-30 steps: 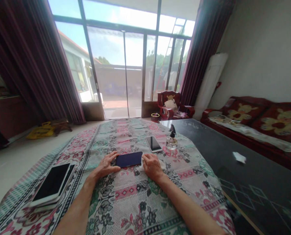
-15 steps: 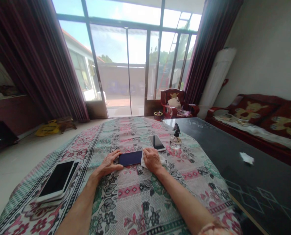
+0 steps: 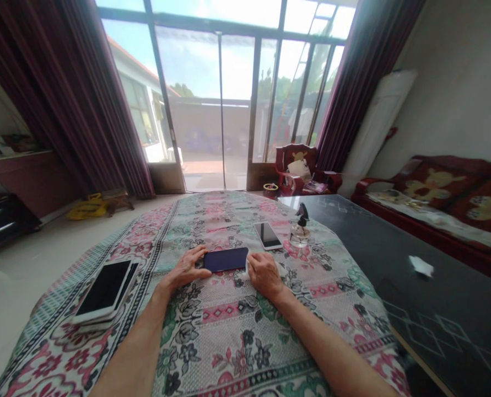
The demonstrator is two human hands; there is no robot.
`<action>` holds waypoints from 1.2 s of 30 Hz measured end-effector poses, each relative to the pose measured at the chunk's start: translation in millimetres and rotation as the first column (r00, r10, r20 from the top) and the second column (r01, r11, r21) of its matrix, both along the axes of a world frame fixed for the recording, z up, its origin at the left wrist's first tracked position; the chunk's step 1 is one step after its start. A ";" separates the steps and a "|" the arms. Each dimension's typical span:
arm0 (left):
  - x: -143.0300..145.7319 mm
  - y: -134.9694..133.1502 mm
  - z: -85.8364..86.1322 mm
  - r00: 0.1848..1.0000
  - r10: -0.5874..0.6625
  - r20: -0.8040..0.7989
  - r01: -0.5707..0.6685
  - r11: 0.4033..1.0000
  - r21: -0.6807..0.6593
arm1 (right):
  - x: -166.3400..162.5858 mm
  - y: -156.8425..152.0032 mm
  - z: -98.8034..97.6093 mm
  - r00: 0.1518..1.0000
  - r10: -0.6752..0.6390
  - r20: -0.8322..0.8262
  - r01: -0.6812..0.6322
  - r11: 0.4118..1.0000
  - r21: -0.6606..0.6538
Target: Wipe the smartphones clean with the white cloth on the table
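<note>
A dark-screened smartphone (image 3: 226, 259) lies sideways on the patterned tablecloth, its screen up. Its left end is held between the thumb and fingers of my left hand (image 3: 189, 266). My right hand (image 3: 265, 273), fingers curled, grips a white wipe (image 3: 284, 270) at the phone's right end; most of the wipe is hidden under the hand. Just beyond it lies a white-framed phone (image 3: 268, 236). A clear spray bottle (image 3: 300, 236) with a black nozzle stands to the right of that phone.
White-framed tablets (image 3: 104, 289) are stacked at the table's left. A dark table (image 3: 394, 259) adjoins on the right, with a crumpled white tissue (image 3: 421, 266) on it. A red wooden sofa (image 3: 427, 176) and an armchair (image 3: 298, 165) stand behind, near glass doors.
My right hand has slid with the wipe to the phone's right edge, uncovering more of the screen. My left hand keeps its hold. The whole view has shifted slightly.
</note>
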State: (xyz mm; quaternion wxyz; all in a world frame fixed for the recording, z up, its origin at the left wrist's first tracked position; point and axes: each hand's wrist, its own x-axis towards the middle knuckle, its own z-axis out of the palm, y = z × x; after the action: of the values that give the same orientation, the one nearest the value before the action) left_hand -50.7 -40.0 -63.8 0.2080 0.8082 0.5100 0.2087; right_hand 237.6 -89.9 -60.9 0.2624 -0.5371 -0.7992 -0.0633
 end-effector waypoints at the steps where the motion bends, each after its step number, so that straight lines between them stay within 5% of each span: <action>1: 0.1 0.2 -0.3 1.000 0.001 0.001 -0.001 1.000 0.004 | 0.2 -1.2 0.5 1.000 -0.001 -0.008 0.001 1.000 -0.003; 13: -7.6 -1.7 4.0 0.998 -0.009 0.061 0.012 0.998 -0.057 | 2.6 -7.0 5.0 0.995 -0.008 -0.095 0.006 1.000 -0.020; 29: -7.1 -1.4 4.8 0.999 -0.011 0.038 0.014 0.997 -0.070 | -8.6 -9.4 4.5 0.984 0.176 -0.037 -0.176 0.984 0.002; 36: -7.6 1.3 1.6 0.999 -0.011 0.040 0.013 0.999 -0.053 | -37.3 -0.7 9.4 0.960 0.279 0.029 -0.279 0.960 -0.005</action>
State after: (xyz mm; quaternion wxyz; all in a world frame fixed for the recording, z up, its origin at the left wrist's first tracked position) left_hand -58.2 -38.7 -62.3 0.2406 0.8012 0.5061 0.2099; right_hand 200.3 -90.6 -51.5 0.2566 -0.4185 -0.8706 -0.0331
